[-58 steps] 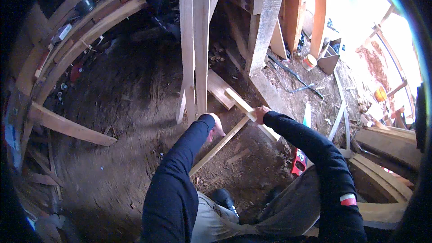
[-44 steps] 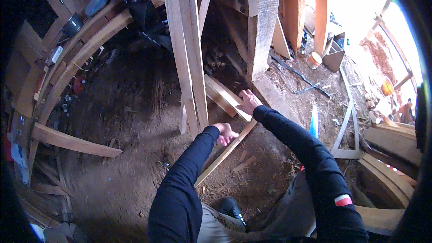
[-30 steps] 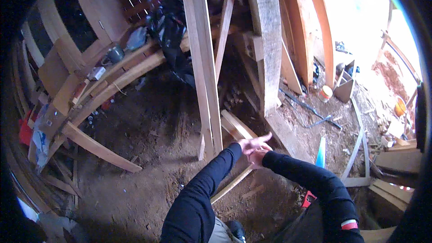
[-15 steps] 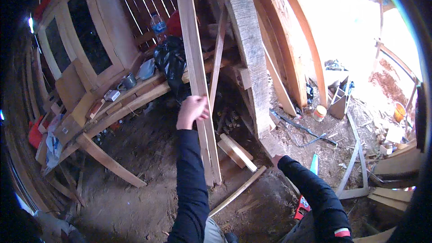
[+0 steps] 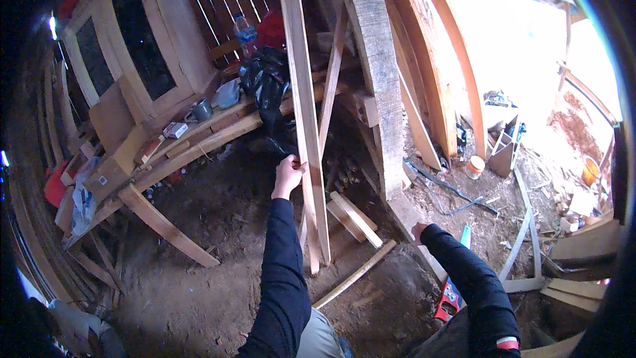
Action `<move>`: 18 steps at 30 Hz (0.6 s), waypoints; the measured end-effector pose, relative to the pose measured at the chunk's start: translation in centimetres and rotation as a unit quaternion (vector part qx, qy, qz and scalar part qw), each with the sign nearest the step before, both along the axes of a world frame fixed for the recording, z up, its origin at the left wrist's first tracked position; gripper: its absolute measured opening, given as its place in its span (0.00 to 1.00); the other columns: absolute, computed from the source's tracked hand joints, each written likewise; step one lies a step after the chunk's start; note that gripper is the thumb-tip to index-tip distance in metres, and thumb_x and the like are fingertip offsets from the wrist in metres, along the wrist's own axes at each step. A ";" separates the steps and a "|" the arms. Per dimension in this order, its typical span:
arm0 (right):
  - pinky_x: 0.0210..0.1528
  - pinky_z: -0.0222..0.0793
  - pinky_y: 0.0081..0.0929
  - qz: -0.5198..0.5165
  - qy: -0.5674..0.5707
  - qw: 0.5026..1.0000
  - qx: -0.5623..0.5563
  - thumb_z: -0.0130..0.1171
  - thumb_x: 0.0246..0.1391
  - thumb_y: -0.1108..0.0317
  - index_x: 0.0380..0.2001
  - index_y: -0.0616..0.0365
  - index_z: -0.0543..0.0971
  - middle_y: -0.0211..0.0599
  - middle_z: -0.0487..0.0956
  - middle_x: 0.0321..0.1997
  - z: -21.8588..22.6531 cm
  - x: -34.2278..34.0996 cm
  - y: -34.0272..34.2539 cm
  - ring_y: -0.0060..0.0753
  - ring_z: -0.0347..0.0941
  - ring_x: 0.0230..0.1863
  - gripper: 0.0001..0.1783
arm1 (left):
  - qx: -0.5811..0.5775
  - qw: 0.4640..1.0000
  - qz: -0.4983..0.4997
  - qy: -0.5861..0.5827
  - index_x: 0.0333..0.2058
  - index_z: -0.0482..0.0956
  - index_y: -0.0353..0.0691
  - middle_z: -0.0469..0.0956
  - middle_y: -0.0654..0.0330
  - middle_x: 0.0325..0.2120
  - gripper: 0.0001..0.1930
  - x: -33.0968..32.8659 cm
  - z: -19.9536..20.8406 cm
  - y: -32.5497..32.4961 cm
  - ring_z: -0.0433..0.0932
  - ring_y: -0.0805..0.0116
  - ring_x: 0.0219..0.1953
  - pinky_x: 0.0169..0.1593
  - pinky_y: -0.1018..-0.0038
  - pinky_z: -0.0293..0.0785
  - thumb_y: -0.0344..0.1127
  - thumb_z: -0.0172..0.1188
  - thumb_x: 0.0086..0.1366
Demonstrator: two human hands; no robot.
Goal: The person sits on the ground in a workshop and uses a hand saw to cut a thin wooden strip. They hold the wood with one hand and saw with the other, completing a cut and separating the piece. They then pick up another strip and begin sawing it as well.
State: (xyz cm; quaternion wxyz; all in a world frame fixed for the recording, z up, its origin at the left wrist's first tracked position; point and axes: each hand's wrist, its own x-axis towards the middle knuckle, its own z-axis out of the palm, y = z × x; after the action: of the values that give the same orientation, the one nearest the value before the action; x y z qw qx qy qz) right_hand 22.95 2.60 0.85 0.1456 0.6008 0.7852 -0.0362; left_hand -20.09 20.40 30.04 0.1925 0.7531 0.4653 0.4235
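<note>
My left hand (image 5: pixel 289 176) is closed on the left edge of a tall upright plank (image 5: pixel 305 106), about two thirds of the way down it. The plank's foot is on the dirt floor, beside a second narrow strip. On the right, my right hand (image 5: pixel 420 231) is closed at the edge of a grey board (image 5: pixel 409 215); the sleeve hides part of its fingers. Above that board rises a broad rough-sawn plank (image 5: pixel 371 73). A saw with a red handle (image 5: pixel 448 301) lies just below my right forearm.
Offcuts (image 5: pixel 354 217) and a thin stick (image 5: pixel 356 275) lie on the floor ahead. At the left stands a wooden bench (image 5: pixel 218 131) with a mug, cardboard and a black bag (image 5: pixel 264 79); a cabinet (image 5: pixel 175 33) is behind it. Curved timbers (image 5: pixel 457 46) lean at the right, near a small tub (image 5: pixel 474 167).
The view has shifted a little to the left. My left hand has gone from lying across the tall plank to pinching its left edge. My right hand stays at the grey board.
</note>
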 end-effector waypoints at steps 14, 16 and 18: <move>0.36 0.76 0.40 0.082 -0.010 0.997 0.004 0.61 0.32 0.59 0.23 0.57 0.83 0.47 0.81 0.25 -9.4 3.4 1.9 0.47 0.80 0.32 0.14 | 0.024 0.998 0.006 0.052 0.39 0.74 0.39 0.82 0.53 0.33 0.16 0.0 3.7 -3.5 0.81 0.56 0.39 0.43 0.63 0.75 0.30 0.67 0.51; 0.34 0.76 0.40 0.130 -0.020 0.990 0.058 0.61 0.31 0.58 0.21 0.57 0.82 0.48 0.81 0.25 -7.1 15.8 0.2 0.46 0.80 0.30 0.14 | 0.030 0.997 -0.057 -0.033 0.39 0.74 0.38 0.82 0.53 0.31 0.17 2.7 5.7 -3.4 0.82 0.58 0.37 0.41 0.64 0.76 0.29 0.67 0.51; 0.32 0.75 0.39 0.067 0.041 0.997 -0.003 0.62 0.32 0.58 0.18 0.58 0.81 0.48 0.80 0.25 -10.5 0.0 3.7 0.46 0.79 0.29 0.13 | 0.004 0.999 -0.018 0.030 0.39 0.73 0.38 0.82 0.54 0.30 0.17 -4.1 5.3 -3.3 0.83 0.61 0.34 0.37 0.65 0.79 0.28 0.68 0.51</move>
State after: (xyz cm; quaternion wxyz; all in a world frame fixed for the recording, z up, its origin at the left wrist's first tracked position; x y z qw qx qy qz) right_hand 22.98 6.35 -9.68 0.1177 0.5448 0.8285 -0.0533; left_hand -24.15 17.11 35.35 0.1831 0.7748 0.4553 0.3986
